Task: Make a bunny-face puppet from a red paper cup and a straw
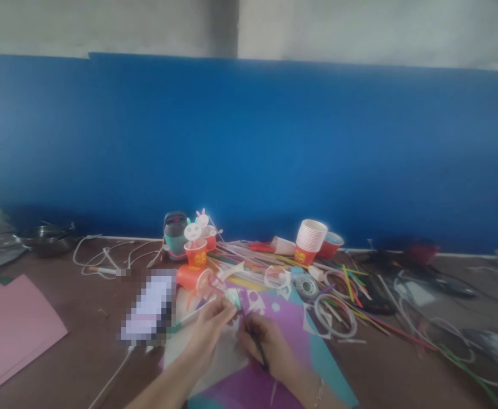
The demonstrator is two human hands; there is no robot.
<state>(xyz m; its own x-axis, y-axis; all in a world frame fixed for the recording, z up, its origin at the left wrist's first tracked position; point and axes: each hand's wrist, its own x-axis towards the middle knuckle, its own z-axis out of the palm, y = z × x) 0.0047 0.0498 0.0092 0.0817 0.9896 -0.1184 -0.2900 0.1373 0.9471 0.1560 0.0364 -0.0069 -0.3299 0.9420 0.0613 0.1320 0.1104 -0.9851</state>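
Observation:
My left hand point(213, 319) is closed, pinching a small white and green paper piece point(234, 296) between thumb and fingers. Close beside it, my right hand point(270, 344) is closed around black-handled scissors point(258, 347), which point away from me toward the paper piece. Blur and the fingers hide most of the blades. Both hands are above overlapping sheets: a purple sheet point(291, 324), a light blue sheet point(328, 363) and a whitish one under the left hand. White paper cut-outs point(255, 302) lie just beyond. A tipped orange cup point(191, 277) rests past the left hand.
Bunny-faced cut-outs stand in an orange paper cup point(196, 255). A stack of paper cups point(311, 241), a roll of tape point(306, 286) and many coloured sticks spread behind the sheets. A phone point(150, 307) lies left, near pink paper point(14, 335). Cables point(453, 329) run right.

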